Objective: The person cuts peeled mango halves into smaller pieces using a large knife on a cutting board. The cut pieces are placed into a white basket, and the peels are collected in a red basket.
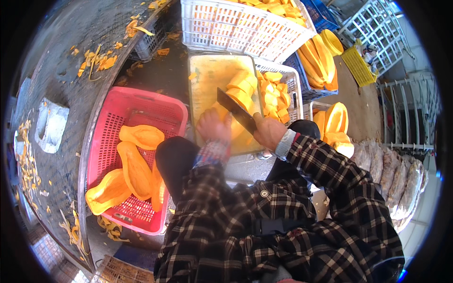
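Note:
My right hand (270,131) grips the handle of a cleaver (235,109), its dark blade slanting up and left over a cutting board (203,67). Beneath the blade lie thick cut pieces of peeled orange squash (243,85). My left hand (213,125), blurred, rests over a squash piece (220,109) just left of the blade and hides much of it. Cut chunks (272,93) fill a white plastic crate (295,90) at the board's right edge.
A red plastic crate (152,94) with several peeled squash halves (134,169) stands left of my knee. Beyond the board is a white crate (244,28) heaped with chunks. Peelings (101,62) litter the table (70,92). More squash (318,63) stands at right, near filled plastic bags (393,177).

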A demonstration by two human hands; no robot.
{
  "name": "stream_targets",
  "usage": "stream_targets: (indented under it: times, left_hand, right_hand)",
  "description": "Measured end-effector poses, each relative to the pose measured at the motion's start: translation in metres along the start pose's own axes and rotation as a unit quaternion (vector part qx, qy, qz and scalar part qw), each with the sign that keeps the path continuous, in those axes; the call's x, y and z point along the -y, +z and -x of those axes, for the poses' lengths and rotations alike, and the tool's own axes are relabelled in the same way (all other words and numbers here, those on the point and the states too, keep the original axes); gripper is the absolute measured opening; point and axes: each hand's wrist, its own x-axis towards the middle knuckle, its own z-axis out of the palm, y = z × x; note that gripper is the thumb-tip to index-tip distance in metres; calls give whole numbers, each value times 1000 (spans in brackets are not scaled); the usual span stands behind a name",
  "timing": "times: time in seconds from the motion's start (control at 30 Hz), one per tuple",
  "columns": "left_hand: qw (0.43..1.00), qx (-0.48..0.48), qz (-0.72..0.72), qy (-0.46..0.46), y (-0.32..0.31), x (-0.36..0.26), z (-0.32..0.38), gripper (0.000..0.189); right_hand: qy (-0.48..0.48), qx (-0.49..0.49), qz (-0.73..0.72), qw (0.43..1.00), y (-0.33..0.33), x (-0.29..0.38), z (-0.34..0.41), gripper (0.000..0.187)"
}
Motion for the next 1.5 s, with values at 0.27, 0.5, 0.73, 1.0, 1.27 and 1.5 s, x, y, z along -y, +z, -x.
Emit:
stream_targets:
  times: [0.27,0.5,0.73,1.0,1.27,1.5]
  left_hand:
    - [996,-81,-47,14,22,1,8,54]
    - [996,-62,-57,-10,13,-9,9,52]
    - [993,-34,-94,-59,19,-20,12,54]
    - [995,-9,-70,-73,17,-30,21,51]
    - [992,-106,26,-56,22,-19,23,58]
    - [991,-73,69,-87,15,10,42,62]
  right_hand:
    - [-62,54,6,997,14,-27,-41,32]
    - [-7,-10,-48,999,75,-24,-40,20]
    - [23,28,-64,997,99,-69,23,23]
    - [12,-59,-64,996,112,-73,23,20]
    - [-12,-147,-43,988,97,-63,22,23]
    - [-45,-208,-121,969,65,-32,55,42]
